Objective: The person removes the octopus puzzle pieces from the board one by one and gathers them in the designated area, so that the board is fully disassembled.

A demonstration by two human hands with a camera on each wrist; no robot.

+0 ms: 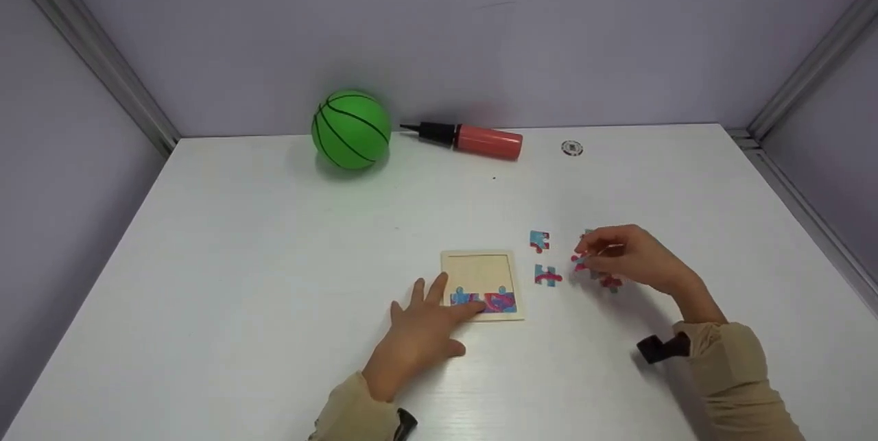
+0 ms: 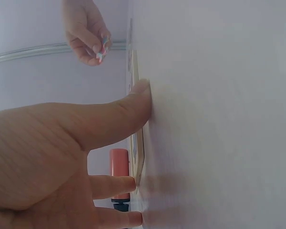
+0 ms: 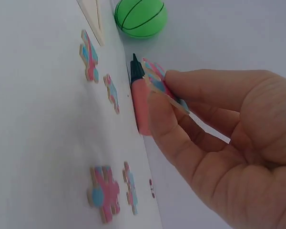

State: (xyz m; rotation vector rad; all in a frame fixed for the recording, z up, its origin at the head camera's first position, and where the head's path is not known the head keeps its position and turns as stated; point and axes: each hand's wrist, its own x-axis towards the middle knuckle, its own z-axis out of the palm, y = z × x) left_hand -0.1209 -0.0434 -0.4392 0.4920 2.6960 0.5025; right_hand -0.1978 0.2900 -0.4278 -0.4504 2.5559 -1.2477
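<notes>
A shallow wooden puzzle tray [image 1: 478, 254] lies on the table, with blue, pink and purple puzzle pieces [image 1: 501, 302] set along its near edge. My left hand [image 1: 420, 331] rests at the tray's left near corner, fingers spread and one fingertip touching the fitted pieces. Raised above the table to the right, my right hand [image 1: 634, 259] pinches a puzzle piece [image 3: 158, 82] between thumb and fingers. Loose puzzle pieces lie between the tray and that hand, one farther back [image 1: 539, 241] and one nearer [image 1: 547, 276]. Others lie beneath the right hand, partly hidden in the head view.
At the back of the white table [image 1: 240, 256] sit a green ball [image 1: 351, 129] with black lines, a red and black hand pump [image 1: 487, 141] and a round black-and-white chip [image 1: 572, 147]. Pale walls stand behind and at both sides.
</notes>
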